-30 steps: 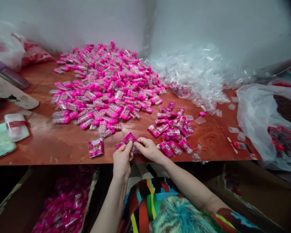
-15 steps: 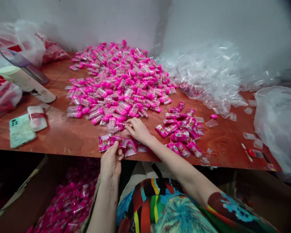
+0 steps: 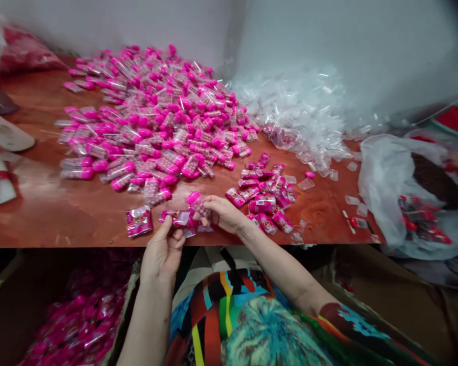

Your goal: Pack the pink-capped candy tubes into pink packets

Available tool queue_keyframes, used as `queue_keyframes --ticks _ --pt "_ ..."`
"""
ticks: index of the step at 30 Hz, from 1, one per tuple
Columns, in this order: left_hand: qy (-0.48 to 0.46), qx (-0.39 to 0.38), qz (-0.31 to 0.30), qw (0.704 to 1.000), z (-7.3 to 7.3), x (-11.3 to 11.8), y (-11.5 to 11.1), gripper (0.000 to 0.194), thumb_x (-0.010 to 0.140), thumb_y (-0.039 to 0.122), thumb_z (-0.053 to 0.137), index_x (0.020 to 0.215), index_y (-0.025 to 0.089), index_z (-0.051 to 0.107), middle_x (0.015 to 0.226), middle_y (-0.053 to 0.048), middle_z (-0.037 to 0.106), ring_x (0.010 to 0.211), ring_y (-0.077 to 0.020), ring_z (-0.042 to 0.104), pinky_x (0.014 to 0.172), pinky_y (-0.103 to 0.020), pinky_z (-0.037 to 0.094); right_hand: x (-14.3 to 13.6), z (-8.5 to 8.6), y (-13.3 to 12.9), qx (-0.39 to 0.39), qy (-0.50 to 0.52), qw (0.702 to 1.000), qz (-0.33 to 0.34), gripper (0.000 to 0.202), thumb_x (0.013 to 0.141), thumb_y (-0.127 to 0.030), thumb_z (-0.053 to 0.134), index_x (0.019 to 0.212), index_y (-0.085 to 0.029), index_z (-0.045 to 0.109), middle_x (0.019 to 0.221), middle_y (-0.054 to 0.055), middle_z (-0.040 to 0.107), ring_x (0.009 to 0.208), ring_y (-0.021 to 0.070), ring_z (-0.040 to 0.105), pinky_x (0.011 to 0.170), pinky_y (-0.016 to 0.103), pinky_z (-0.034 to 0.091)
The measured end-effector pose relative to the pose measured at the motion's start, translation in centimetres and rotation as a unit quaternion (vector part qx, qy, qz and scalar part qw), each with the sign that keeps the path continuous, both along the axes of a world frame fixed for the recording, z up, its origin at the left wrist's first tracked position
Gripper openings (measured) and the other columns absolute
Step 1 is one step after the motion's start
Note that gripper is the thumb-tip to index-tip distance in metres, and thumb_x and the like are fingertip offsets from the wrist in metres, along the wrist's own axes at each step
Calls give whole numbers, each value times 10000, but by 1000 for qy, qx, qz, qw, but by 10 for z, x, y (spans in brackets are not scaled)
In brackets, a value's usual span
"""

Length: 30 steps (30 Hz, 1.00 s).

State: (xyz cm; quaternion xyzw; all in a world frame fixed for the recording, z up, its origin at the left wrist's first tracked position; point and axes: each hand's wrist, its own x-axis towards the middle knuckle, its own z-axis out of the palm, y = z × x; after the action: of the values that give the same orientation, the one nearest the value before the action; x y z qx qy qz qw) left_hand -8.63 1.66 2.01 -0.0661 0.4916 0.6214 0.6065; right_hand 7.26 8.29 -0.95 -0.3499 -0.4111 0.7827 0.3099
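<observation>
My left hand (image 3: 163, 250) pinches a pink printed wrapper (image 3: 180, 218) between thumb and fingers, just above the front edge of the table. Close to it, my right hand (image 3: 223, 213) holds a small clear candy bottle (image 3: 196, 202) with a pink cap and pink balls inside. The bottle is tilted, its cap pointing up and left. Another printed packet (image 3: 139, 221) lies flat to the left of my left hand. Behind both hands spreads a large heap of similar pink-capped bottles (image 3: 156, 122). Right of my right hand is a small pile of wrapped pink packets (image 3: 263, 203).
Clear plastic pieces (image 3: 301, 117) are heaped against the wall. A white plastic bag (image 3: 381, 188) stands at the right. Below the table edge at left, a box holds many pink packets (image 3: 87, 325). A pale tumbler (image 3: 7, 132) lies at the far left.
My right hand has drawn a candy bottle away from the heap and brought it beside the wrapper in my left hand. The view has turned rightward, showing more of the white bag.
</observation>
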Motion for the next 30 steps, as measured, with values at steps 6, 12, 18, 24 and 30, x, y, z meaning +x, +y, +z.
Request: queue_keyframes --ticks 6,12,18,24,30 --pt "-48 -19 -31 998 -1 26 3 174 841 75 676 742 159 559 553 64 571 369 -45 430 311 -150 271 35 2 -38 -131 92 985 -57 311 946 -484 492 1097 -222 565 732 -10 618 496 100 467 499 231 416" --pt "-62 -49 -37 996 0 48 3 201 849 82 686 719 160 554 564 49 586 401 -52 470 313 -152 270 49 1 -67 -68 20 983 -167 454 883 -495 598 1258 -242 554 853 20 619 625 124 509 548 246 452" --pt "-59 -38 -58 996 0 62 0 150 848 91 698 758 147 592 618 25 651 443 -56 526 332 -148 296 44 -16 -82 146 -153 943 -258 442 883 -390 623 1288 -226 557 1033 64 639 876 179 620 840 335 540" --pt "-44 -26 -67 996 -3 69 -1 140 865 126 692 762 143 599 616 30 647 422 -43 492 354 -149 305 44 -17 -89 308 -277 871 -263 379 908 -303 611 1281 -242 578 1208 89 633 1097 221 612 1007 374 482" --pt "-37 45 -101 993 -11 70 -5 152 834 230 746 786 139 633 593 40 610 428 -50 479 377 -159 330 44 -6 -96 336 -286 869 -225 371 913 -283 613 1280 -256 571 1195 76 644 1101 225 608 1002 384 482"
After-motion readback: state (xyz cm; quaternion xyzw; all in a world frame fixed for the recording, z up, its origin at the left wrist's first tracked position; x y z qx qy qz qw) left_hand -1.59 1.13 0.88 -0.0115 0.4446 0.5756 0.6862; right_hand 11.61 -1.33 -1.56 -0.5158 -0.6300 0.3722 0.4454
